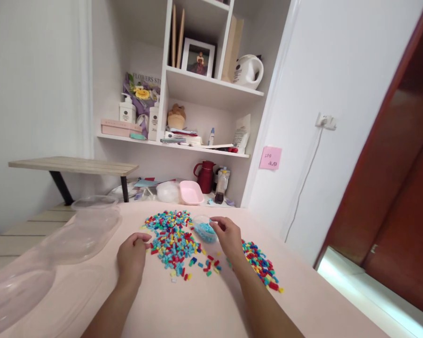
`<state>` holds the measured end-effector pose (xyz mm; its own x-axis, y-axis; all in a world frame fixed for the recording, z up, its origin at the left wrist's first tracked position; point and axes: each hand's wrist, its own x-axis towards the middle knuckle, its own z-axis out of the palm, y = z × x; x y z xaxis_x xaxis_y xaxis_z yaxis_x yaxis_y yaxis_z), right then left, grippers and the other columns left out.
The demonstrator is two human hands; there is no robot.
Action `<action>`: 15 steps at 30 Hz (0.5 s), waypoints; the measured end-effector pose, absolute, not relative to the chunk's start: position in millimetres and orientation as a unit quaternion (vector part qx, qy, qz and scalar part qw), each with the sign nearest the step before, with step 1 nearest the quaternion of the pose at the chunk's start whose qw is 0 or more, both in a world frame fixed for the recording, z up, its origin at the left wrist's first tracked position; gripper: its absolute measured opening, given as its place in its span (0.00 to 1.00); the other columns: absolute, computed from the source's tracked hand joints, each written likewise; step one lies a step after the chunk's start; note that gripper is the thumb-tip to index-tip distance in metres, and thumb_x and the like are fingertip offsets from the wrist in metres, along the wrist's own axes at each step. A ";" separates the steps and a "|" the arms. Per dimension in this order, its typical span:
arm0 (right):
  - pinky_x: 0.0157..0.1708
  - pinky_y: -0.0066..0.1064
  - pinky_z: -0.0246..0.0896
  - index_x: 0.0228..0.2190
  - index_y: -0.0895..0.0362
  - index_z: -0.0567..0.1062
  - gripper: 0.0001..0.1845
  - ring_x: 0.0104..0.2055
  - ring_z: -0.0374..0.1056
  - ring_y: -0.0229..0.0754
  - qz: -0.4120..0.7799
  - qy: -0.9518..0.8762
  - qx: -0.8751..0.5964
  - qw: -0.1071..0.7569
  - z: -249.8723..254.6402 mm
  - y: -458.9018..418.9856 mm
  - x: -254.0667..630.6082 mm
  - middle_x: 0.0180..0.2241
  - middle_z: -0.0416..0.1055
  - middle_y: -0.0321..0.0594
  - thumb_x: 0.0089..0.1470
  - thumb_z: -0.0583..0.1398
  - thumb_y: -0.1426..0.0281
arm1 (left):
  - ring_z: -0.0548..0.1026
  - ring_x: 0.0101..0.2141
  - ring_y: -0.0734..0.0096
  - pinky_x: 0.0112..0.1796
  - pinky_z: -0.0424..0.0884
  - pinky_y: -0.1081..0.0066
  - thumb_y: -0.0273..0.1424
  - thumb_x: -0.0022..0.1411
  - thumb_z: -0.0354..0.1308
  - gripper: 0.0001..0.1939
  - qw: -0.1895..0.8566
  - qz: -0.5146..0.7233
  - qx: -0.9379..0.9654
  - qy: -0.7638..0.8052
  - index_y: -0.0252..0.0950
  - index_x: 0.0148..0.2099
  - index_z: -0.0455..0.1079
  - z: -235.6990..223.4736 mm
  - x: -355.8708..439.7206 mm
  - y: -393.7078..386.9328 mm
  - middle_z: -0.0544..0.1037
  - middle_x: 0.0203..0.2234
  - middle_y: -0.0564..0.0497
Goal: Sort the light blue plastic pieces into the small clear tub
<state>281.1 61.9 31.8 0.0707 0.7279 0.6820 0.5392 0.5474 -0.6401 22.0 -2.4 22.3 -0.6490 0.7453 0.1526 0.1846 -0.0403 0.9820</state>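
A large pile of small toy building bricks (176,244) in blue, red, yellow and green spreads over the pink tabletop. At its left edge my left hand (131,258) rests with curled fingers, thumb close to the index finger; whatever they hold, if anything, is hidden. Behind the pile's right side stands a clear plastic tub (205,237) with light-blue bricks (207,228) inside. My right hand (229,237) reaches over the tub's right rim, thumb and fingers pinched together. I cannot make out anything between them. A second mixed heap of bricks (262,264) lies right of my right forearm, partly covered by it.
Clear plastic containers (88,239) line the table's left side. Several loose bricks (209,267) lie between the heaps. Behind the table are a pink tray (191,193), a dark red jug (206,177) and a bottle (222,185). A small wooden shelf (74,165) juts out at left.
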 end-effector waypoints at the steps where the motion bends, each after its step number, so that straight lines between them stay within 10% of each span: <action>1: 0.32 0.32 0.60 0.35 0.55 0.80 0.17 0.28 0.65 0.41 0.086 -0.670 -0.477 0.562 29.2 65.4 284.1 0.27 0.72 0.40 0.51 0.58 0.57 | 0.75 0.26 0.67 0.29 0.67 0.70 0.28 0.47 0.47 0.12 0.228 0.630 0.351 0.653 0.37 0.27 0.72 20.0 20.6 -0.9 0.77 0.22 0.51; 7: 0.27 0.31 0.61 0.46 0.57 0.75 0.24 0.19 0.63 0.36 0.174 -0.630 -0.494 0.573 25.9 66.8 288.4 0.27 0.73 0.39 0.55 0.53 0.56 | 0.76 0.27 0.65 0.29 0.69 0.69 0.28 0.44 0.48 0.11 0.248 0.643 0.335 0.642 0.36 0.27 0.72 5.9 13.0 10.2 0.77 0.23 0.50; 15: 0.35 0.28 0.62 0.32 0.55 0.78 0.12 0.32 0.68 0.39 0.176 -0.798 -0.408 0.407 38.3 36.5 267.0 0.30 0.74 0.38 0.55 0.54 0.68 | 0.77 0.26 0.65 0.29 0.69 0.69 0.27 0.45 0.47 0.11 0.230 0.617 0.369 0.656 0.38 0.26 0.72 8.8 15.2 8.1 0.77 0.21 0.51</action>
